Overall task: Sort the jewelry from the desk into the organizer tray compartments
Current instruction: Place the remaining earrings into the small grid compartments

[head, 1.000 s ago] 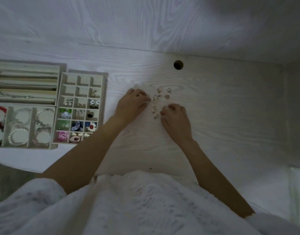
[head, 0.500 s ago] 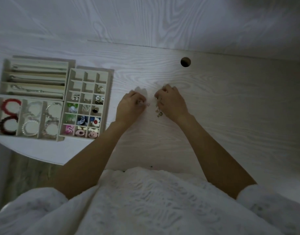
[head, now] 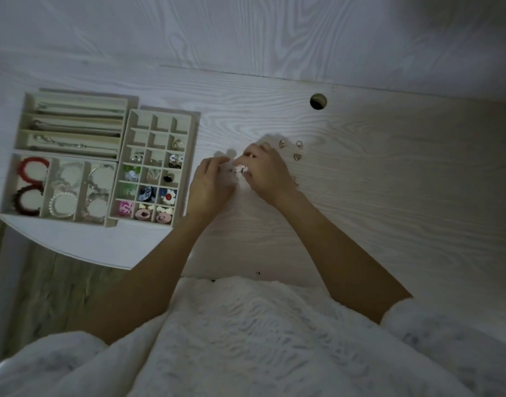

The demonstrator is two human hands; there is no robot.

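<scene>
Between both hands' fingers (head: 247,156), tiny jewelry (head: 239,169), indistinct.

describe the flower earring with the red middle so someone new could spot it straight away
Start at the gridded organizer tray left of the hands. Go to its right-hand column, second row from the near edge. The flower earring lies there: white petals around a red centre, unlike the pink round pieces below it.

the small-compartment tray (head: 160,164) lies on the desk (head: 389,196) at the left, with two other trays (head: 71,124) (head: 57,190) further left of it. both hands (head: 210,181) (head: 267,173) meet just right of it. three loose earrings (head: 297,156) lie right of the hands.
</scene>
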